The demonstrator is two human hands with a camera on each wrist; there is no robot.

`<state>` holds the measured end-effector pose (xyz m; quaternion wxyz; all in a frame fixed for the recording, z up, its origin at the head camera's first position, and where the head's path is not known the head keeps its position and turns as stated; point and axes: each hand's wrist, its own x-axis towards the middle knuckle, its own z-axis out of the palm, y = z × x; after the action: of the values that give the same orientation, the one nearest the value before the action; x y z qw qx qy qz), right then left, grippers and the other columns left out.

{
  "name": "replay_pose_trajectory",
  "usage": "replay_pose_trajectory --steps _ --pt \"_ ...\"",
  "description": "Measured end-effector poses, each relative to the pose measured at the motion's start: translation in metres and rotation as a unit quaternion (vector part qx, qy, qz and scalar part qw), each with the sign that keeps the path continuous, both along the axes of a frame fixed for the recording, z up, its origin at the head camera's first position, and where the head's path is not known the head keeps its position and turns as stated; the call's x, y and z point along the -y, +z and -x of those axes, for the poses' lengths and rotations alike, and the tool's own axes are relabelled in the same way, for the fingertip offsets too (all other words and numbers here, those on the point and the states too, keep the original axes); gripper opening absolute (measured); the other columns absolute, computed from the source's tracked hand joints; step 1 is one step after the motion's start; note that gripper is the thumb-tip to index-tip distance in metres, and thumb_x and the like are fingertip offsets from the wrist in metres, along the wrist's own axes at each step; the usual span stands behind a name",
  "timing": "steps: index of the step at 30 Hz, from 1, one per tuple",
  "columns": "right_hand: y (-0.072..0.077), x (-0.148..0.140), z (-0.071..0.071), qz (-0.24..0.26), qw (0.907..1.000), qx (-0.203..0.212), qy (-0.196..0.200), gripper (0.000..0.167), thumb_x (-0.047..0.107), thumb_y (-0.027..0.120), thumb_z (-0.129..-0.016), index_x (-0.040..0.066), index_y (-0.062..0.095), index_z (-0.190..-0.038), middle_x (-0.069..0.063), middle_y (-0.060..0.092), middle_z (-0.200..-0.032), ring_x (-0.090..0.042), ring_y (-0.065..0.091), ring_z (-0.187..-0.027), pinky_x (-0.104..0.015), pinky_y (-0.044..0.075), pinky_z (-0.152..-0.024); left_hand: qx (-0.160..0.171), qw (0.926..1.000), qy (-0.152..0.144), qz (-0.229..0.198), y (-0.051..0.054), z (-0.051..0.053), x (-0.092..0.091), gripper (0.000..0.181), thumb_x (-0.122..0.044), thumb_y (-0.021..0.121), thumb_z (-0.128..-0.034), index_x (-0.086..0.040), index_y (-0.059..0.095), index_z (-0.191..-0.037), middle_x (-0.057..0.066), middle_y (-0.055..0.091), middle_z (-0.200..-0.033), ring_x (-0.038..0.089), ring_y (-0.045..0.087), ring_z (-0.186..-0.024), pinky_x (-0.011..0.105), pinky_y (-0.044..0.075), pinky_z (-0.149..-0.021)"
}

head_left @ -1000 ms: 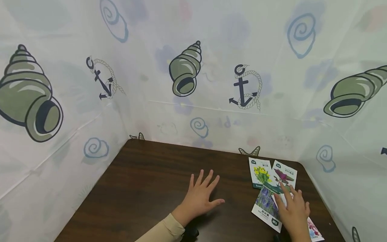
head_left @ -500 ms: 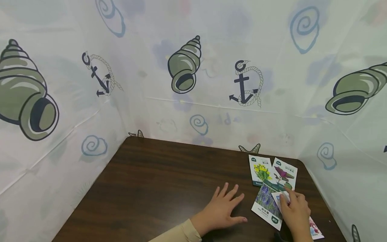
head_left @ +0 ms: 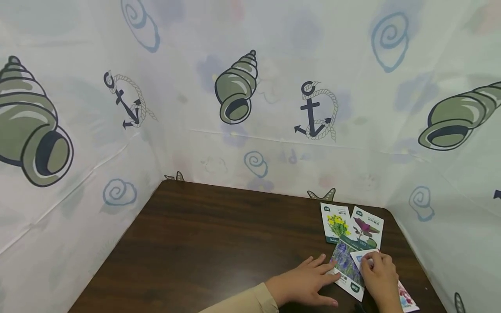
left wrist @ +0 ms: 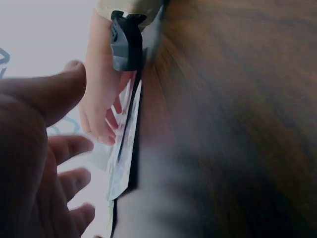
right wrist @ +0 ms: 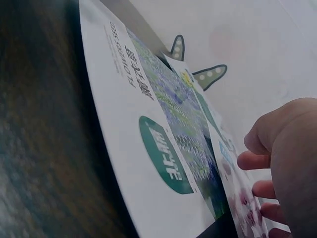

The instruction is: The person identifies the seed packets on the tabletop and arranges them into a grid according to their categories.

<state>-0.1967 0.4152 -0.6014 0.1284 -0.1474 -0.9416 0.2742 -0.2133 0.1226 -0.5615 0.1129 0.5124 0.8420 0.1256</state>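
Flat seed packets lie at the right of the table, overlapping. My left hand (head_left: 307, 282) spreads its straight fingers over the lower left edge of the purple-flower-spike seed packet (head_left: 344, 261). In the left wrist view, a gap shows between the left fingers (left wrist: 74, 181) and the packets. My right hand (head_left: 379, 278) lies over the pink-flower seed packet (head_left: 408, 299), covering its middle. Bent right fingers (right wrist: 265, 188) meet that packet's far edge in the right wrist view, the thumb close to the index finger. Whether they pinch it is unclear.
Behind are a yellow-flower seed packet (head_left: 338, 222) and a magenta-flower seed packet (head_left: 365, 228). The dark wooden table (head_left: 203, 243) ends at white printed sheeting (head_left: 274, 100) on the sides and back. A black device (left wrist: 127, 47) sits on my right wrist.
My left hand has moved right across the table to the purple-spike packet. My right fingers were spread and have bent in over the pink-flower packet. The packets keep their places.
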Motion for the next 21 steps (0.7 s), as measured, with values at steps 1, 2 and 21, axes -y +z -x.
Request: replay_pose_trajectory --steps 1,2,21 --pt "-0.0007 -0.0004 -0.0006 0.0 1.0 -0.001 0.001 0.025 0.024 0.059 -0.106 0.002 0.067 -0.114 -0.036 0.051 -0.14 -0.063 0.049 -0.131 -0.076 0.038 -0.101 0.005 0.9999 -0.009 0.005 -0.0005 0.0004 -0.002 0.074 -0.067 0.047 -0.1099 -0.039 0.024 -0.174 -0.011 0.007 -0.184 0.021 0.01 -0.173 0.046 0.024 -0.139" --pt "-0.0012 -0.0007 -0.0009 -0.002 1.0 -0.003 0.002 0.025 0.024 0.06 -0.107 0.002 0.068 -0.114 -0.036 0.051 -0.139 -0.063 0.05 -0.13 -0.076 0.039 -0.101 0.011 0.9998 -0.017 0.009 -0.0008 0.0002 -0.0038 0.073 -0.066 0.047 -0.1103 -0.039 0.024 -0.174 -0.013 0.007 -0.184 0.018 0.009 -0.172 0.044 0.024 -0.139" --pt "-0.0044 0.0016 -0.0011 0.018 0.9998 -0.002 -0.005 0.03 0.027 0.059 -0.108 0.001 0.07 -0.117 -0.034 0.05 -0.14 -0.06 0.05 -0.131 -0.073 0.04 -0.102 -0.036 0.9978 -0.053 0.015 -0.0053 -0.0004 0.0004 0.046 -0.056 0.053 -0.112 -0.038 0.065 -0.153 -0.014 0.051 -0.167 0.004 0.044 -0.156 0.024 0.039 -0.126"
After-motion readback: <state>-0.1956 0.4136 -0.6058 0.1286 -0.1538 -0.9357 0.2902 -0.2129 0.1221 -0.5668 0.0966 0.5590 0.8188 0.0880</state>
